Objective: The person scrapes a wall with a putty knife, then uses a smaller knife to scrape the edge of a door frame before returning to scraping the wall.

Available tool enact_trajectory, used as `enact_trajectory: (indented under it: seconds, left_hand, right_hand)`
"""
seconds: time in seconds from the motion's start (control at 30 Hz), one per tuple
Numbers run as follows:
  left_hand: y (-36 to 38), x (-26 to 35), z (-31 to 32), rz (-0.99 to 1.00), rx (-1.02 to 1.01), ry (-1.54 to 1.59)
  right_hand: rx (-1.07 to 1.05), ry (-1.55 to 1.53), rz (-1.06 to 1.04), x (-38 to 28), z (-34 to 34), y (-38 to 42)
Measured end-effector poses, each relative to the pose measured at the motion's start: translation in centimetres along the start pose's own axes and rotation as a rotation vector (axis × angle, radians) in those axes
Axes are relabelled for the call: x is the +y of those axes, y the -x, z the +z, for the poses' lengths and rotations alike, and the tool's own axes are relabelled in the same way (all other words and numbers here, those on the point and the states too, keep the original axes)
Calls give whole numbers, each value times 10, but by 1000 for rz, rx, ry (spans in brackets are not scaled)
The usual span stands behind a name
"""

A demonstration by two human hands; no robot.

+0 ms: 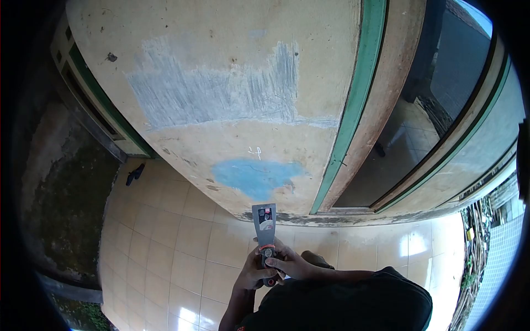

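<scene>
- Jutting up from a two-handed grip, the scraper (265, 220) points toward the wall (193, 143).
- Left hand (252, 272) and right hand (291, 263) close around its handle (268, 252).
- Blue patch (254, 175) beyond the tip; floor (190, 243) below.

Soft daylight on wall (221, 138) ahead of grip (266, 263); white glare on floor tiles (190, 243) both sides. Window glass (406, 160), right of grip, dim, reflective. Ground (66, 171) far left dark. Fisheye bending, black edges; no obvious blur at grip.
</scene>
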State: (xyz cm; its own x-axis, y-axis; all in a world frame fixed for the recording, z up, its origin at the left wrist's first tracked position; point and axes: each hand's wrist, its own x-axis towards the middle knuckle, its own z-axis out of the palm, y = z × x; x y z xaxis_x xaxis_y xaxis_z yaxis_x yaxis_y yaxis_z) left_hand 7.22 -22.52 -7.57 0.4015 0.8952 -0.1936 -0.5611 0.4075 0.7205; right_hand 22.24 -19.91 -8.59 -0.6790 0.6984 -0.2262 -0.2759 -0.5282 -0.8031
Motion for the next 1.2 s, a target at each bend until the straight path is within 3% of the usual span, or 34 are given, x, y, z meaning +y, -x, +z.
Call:
enact_trajectory:
  seconds: [0.03,0.1,0.13,0.2,0.33,0.4,0.43,0.5,0.57,0.63,0.67,0.7,0.77,0.83,0.9,0.97,1.03,1.1,1.17,1.2]
  left_hand:
    - [-3,1,-5,-15,-10,2]
    - [-11,3,-16,75,-81,70]
    - [-14,6,-17,61,-90,70]
    - [-24,11,-19,49,-97,130]
    - [-46,25,-26,71,-225,284]
    - [-62,39,-33,107,-252,249]
    - [-71,48,-34,156,-279,217]
    - [-86,65,-29,124,-286,231]
    - [-105,73,-24,168,-329,218]
    - [-128,80,-23,162,-440,271]
    - [-137,83,-21,168,-532,233]
    - [-145,86,-20,173,-623,196]
    - [-156,88,-12,182,-560,235]
    - [-170,88,-16,140,-740,324]
    - [-176,88,-15,136,-716,376]
    - [-185,88,-20,130,-739,421]
    - [-189,87,-22,141,-748,416]
    - [-190,84,-22,129,-715,423]
    - [-188,76,-21,146,-703,395]
    - [-186,73,-21,157,-694,364]
  right_hand:
    - [17,-6,-4,2,1,-3]
    - [-33,73,-360,6,1,-15]
    - [-18,69,-366,7,-3,-21]
    - [90,351,-538,3,-11,-34]
    - [360,286,-655,-33,-30,-49]
    - [614,218,-950,-57,-35,-56]
    - [622,209,-949,-69,-37,-58]
    - [503,554,-1342,-85,-40,-62]
    - [499,542,-1316,-88,-43,-72]
    - [590,573,-933,-102,-44,-79]
    - [545,808,-970,-108,-49,-78]
    - [550,809,-971,-113,-58,-77]
    - [136,1063,-1114,-122,-77,-73]
    - [56,1108,-1013,-136,-91,-68]
    - [-13,1117,-597,-155,-97,-62]
    - [-44,1098,-463,-161,-102,-66]
    - [-62,842,-634,-164,-100,-77]
    - [-53,850,-575,-171,-95,-79]
    - [-76,515,-362,-174,-88,-84]
    - [-78,515,-360,-173,-88,-88]
